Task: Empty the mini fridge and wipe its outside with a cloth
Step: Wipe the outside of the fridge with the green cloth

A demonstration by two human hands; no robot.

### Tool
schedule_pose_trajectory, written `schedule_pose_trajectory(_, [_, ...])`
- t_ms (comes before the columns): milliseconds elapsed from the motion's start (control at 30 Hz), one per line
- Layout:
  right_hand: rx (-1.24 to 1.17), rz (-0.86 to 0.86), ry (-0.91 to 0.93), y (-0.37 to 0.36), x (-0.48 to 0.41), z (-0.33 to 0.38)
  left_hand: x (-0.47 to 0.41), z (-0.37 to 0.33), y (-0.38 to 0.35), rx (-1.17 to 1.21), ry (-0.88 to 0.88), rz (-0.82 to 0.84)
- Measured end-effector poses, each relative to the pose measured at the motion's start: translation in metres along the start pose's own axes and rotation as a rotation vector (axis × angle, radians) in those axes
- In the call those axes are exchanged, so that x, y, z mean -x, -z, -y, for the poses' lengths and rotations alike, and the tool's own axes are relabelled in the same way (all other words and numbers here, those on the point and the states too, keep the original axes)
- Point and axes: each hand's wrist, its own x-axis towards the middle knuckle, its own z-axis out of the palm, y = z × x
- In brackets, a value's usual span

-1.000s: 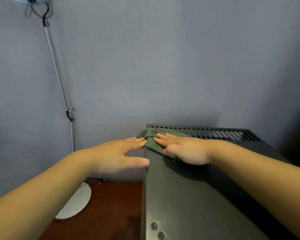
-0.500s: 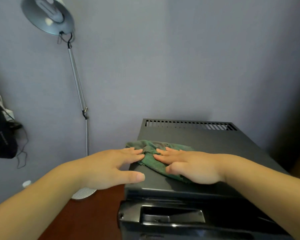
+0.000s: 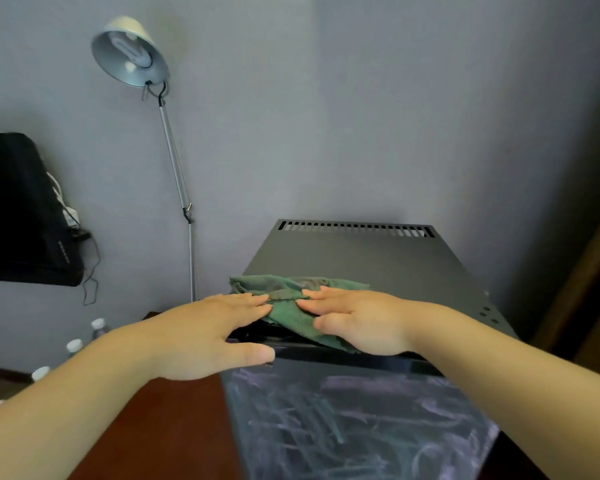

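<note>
Green cloth [image 3: 286, 306] is lying bunched on the top of the black mini fridge [image 3: 378, 265], toward the near left corner, one ragged edge hanging slightly over the front lip. Right hand [image 3: 359, 322] is lying flat on the cloth, palm down, fingers straight and close together and pointing left, the thumb tucked along the cloth's near edge, so it is pressing rather than pinching. Left hand [image 3: 208, 337] is reaching in from the other side, fingers likewise straight and together, their tips touching the cloth's left edge and nearly meeting the right fingertips; the thumb is sticking out on its own at the fridge's front top edge, and nothing is being gripped. A row of vent slots [image 3: 354, 230] is running along the far end of the fridge top, next to the grey wall [image 3: 361, 116]. The fridge's front face [image 3: 354, 427] is showing pale, blurred streaks — what they are cannot be told. To the left, a silver lamp [image 3: 129, 53] on a thin pole is standing against the wall, shade tilted toward the camera. Farther left a black bag-like object [image 3: 18, 209] with trailing cables is sitting by the wall, and several white-capped bottles [image 3: 99, 327] are standing low, beyond the reddish-brown surface [image 3: 160, 427] just beside the fridge.
</note>
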Motion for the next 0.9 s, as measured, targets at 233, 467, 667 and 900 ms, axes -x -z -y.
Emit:
schedule_pose_trajectory(233, [-0.024,-0.022,0.016,-0.005,-0.016,0.026,0.013,0.017,-0.004,-0.021,0.055,-0.067])
schedule_pose_trajectory(467, [-0.026,-0.089,0.014,-0.009,-0.046,0.041,0.012,0.048,0.003,0.059,-0.012,-0.116])
schedule_pose_trajectory(667, [0.015,-0.242,-0.049,-0.012,-0.05,0.037,-0.008,0.074,0.006,0.129,-0.131,-0.145])
schedule_pose_trajectory(900, [-0.017,-0.373,-0.194,-0.016,-0.038,0.029,-0.05,0.079,0.008,0.123,-0.301,-0.198])
